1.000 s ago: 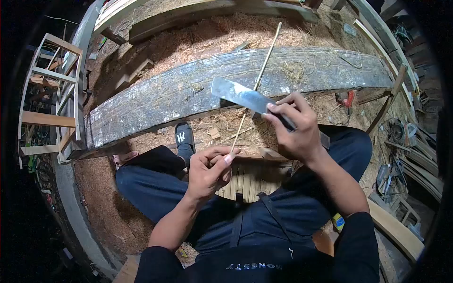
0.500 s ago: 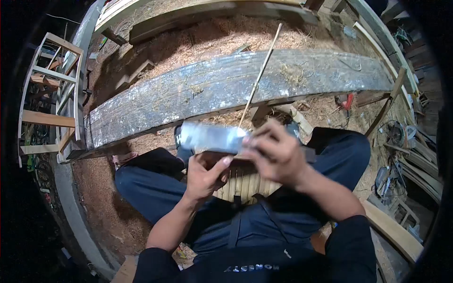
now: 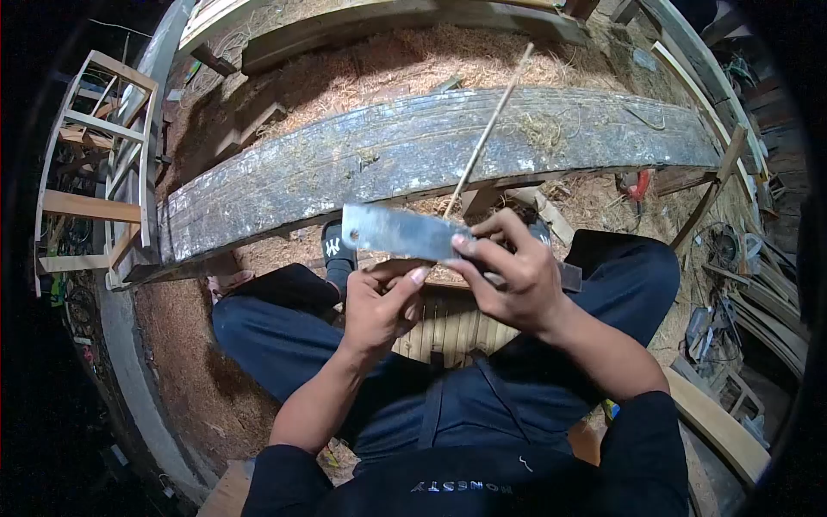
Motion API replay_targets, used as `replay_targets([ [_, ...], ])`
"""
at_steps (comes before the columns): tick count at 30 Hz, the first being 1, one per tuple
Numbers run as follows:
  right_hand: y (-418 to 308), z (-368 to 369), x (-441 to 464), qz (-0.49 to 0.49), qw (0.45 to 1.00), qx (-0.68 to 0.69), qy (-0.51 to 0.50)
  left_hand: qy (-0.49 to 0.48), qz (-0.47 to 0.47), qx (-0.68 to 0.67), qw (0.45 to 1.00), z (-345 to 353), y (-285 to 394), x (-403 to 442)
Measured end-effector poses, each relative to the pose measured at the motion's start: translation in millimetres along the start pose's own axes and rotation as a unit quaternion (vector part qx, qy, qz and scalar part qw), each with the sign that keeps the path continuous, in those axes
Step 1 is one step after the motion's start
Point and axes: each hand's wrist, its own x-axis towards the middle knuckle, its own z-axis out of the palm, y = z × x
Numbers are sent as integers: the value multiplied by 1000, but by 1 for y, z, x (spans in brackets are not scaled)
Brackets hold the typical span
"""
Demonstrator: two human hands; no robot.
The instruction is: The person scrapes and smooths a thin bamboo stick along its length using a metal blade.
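A thin wooden stick (image 3: 489, 129) slants across the plank, and its near end runs behind the blade toward my left hand (image 3: 376, 308). That hand is closed in a pinch on the stick, thumb on top; the exact grip is partly hidden by the blade. My right hand (image 3: 515, 274) is wrapped round the handle of a wide metal knife (image 3: 401, 234). The blade points left, with a small hole near its tip, and lies across the stick just above my left fingers.
A long weathered plank (image 3: 319, 177) crosses in front of me, with shavings on it. A slatted wooden frame (image 3: 95, 202) stands at the left. Sawdust covers the ground. A red-handled tool (image 3: 638, 185) lies beyond my right knee, and wood strips (image 3: 771, 319) lie at far right.
The knife has come down and left from higher on the stick, toward my left hand. The stick's far end has shifted slightly right. My left hand has stayed nearly in place.
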Motion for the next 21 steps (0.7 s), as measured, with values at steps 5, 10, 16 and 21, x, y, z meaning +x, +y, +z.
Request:
replay_targets([
  [5,19,-3,3,22,999,-33,23,-31,8,-38,999,-2,-3,-3],
  [10,-2,3,-5,-65,998,8,-22,30,35,-47,998,6,-10,-8],
  [16,25,-8,13,18,996,-58,58,-18,31,-9,999,0,-7,-7],
  [21,1,3,-1,-51,999,7,9,2,36,28,999,-1,-9,-8],
])
